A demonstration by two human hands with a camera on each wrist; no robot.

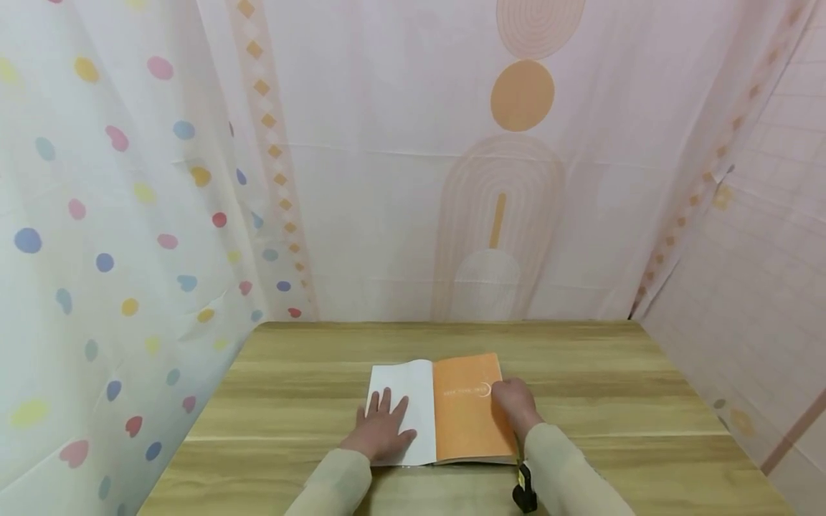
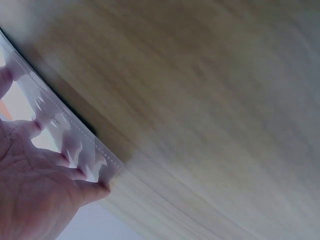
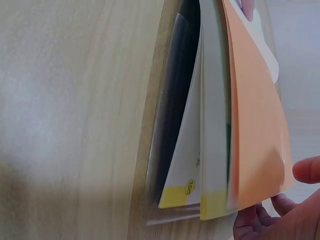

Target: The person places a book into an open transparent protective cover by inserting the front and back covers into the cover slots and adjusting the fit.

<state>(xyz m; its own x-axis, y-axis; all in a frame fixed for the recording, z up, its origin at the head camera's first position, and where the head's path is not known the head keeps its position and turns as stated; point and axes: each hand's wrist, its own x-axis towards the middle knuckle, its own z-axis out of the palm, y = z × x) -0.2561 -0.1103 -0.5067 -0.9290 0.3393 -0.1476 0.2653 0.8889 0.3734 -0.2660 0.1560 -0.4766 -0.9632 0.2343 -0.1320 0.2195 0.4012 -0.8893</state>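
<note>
A book [image 1: 470,423] in a clear plastic cover [image 2: 82,122] lies spread on the wooden table. Its left side shows a white page [image 1: 413,387], its right an orange page [image 1: 464,408] with small white print. My left hand [image 1: 381,430] rests on the white page, fingers straight and spread. At the outer edge of the orange page, my right hand [image 1: 516,403] grips the book with curled fingers. In the right wrist view the thumb [image 3: 307,170] is on the orange side and the fingertips are by the page edges. Several yellow-edged pages [image 3: 185,170] fan out under the orange one.
The wood-grain table [image 1: 290,401] reaches back to a patterned curtain [image 1: 374,215]. A dotted curtain [image 1: 142,272] hangs at the left and a pale one [image 1: 761,287] at the right. A small black device [image 1: 525,491] sits at my right wrist.
</note>
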